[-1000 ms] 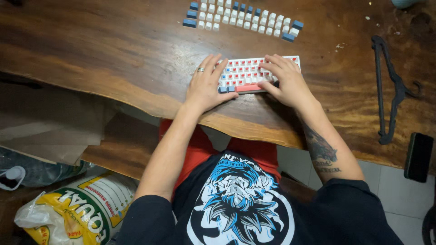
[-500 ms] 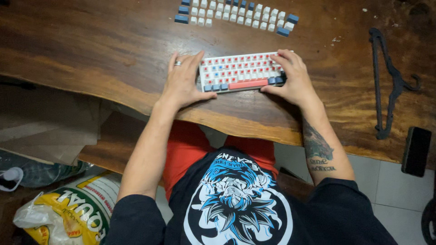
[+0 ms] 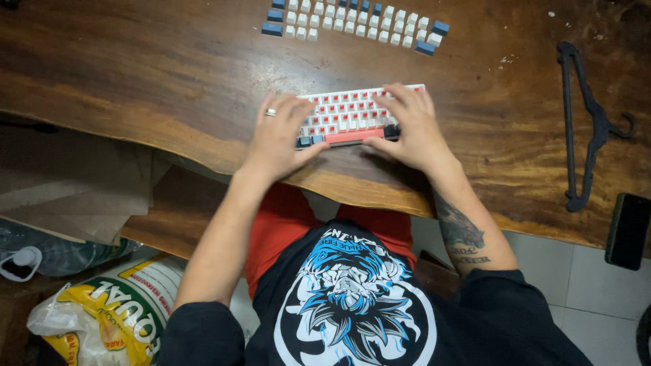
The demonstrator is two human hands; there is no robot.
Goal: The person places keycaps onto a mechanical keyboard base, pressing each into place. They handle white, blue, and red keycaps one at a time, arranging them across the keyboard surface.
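Observation:
A small white keyboard with bare red switches and a salmon space bar lies on the dark wooden table. My left hand, a ring on one finger, lies over the keyboard's left end with its fingers spread. My right hand rests on the right end, fingers across the switches. Loose white and blue keycaps are laid out in rows farther back on the table, out of reach of both hands.
A black clothes hanger lies on the table at the right. A dark phone sits at the right front edge. Below the table at the left are a printed sack and flat cardboard.
Both hands moved inward from the keyboard's ends onto its top. The keyboard shifted slightly toward me.

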